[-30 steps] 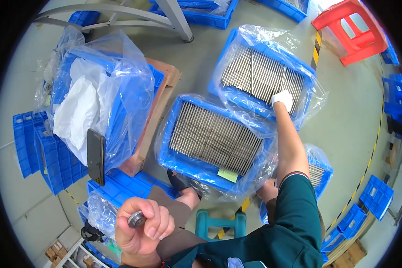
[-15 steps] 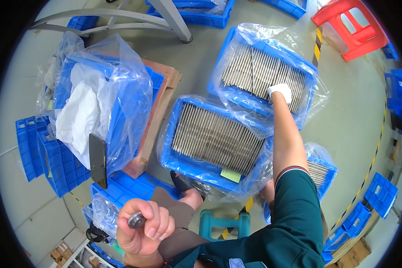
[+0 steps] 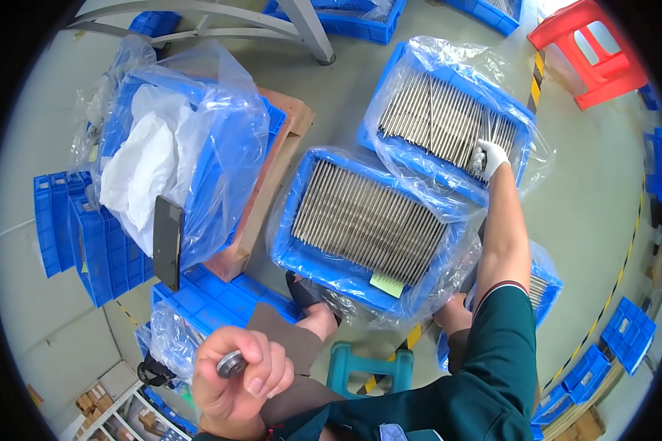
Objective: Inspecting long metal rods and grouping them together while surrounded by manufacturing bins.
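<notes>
Two blue crates lined with clear plastic hold rows of grey metal rods. Far right, the gloved right hand (image 3: pixel 487 158) is closed on rods in the far crate (image 3: pixel 390 110). Near left, the bare left hand (image 3: pixel 239 371) pinches a small metal ring (image 3: pixel 231 364). The near crate (image 3: pixel 294 253) sits between them.

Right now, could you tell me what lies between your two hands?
In the head view, the nearer blue crate of metal rods lies between the left hand and the gloved right hand.
</notes>
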### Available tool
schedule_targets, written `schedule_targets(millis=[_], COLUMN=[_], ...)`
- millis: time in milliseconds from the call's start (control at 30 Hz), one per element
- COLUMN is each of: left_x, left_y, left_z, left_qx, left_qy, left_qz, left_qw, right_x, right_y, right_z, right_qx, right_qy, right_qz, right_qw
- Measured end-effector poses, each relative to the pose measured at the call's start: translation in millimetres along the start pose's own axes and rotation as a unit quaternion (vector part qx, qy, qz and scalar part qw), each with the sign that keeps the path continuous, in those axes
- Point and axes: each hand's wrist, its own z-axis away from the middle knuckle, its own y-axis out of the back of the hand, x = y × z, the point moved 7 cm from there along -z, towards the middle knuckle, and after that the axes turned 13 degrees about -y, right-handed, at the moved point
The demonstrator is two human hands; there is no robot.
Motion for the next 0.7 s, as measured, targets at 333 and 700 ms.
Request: schedule_targets(millis=[333, 700], left_x=[-23.0, -68.5], left_y=[-12.6, -28.0], left_z=[52.2, 56.1], left_qx=[0.048, 0.113], left_qy=[0.026, 0.017], left_qz=[0.113, 0.216], left_qw=[0.992, 0.97], right_x=[30.6, 194.0], right_y=[-93.7, -231.1], right_z=[192.5, 520.6], right_qx=[-0.241, -0.359], right_qy=[0.042, 0.373], right_qz=[-0.104, 0.024], right_qw=[0.964, 0.855])
